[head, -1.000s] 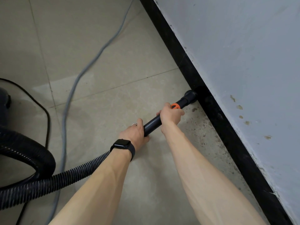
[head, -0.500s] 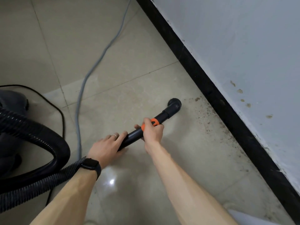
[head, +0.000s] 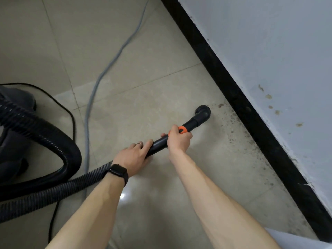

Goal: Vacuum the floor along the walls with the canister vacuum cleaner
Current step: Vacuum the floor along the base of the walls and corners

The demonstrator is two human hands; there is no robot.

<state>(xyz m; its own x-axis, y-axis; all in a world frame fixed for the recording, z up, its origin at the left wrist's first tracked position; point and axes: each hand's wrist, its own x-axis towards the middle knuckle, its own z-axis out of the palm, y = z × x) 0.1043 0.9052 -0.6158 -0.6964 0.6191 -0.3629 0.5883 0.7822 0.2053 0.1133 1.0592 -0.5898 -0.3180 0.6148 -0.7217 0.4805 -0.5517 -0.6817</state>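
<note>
- The wall [head: 269, 42] runs down the right side, with the baseboard [head: 233, 90] at its foot.
- The nozzle [head: 203, 112] sits on the floor [head: 143, 78] near the baseboard, apart from it, with specks of dirt [head: 231, 130] between the 2.
- The wand [head: 159, 143] slants back and left from the nozzle. The right hand [head: 177, 139] grips it in front, and the left hand [head: 133, 157] grips it behind, where the hose [head: 53, 191] joins.
- The hose trails left and loops towards the canister [head: 14, 123] at the left edge.
- 2 lines lie on the floor: a thin cord [head: 71, 119] just beside the canister, and a thicker cable [head: 89, 108] to its right that runs away to the top.
</note>
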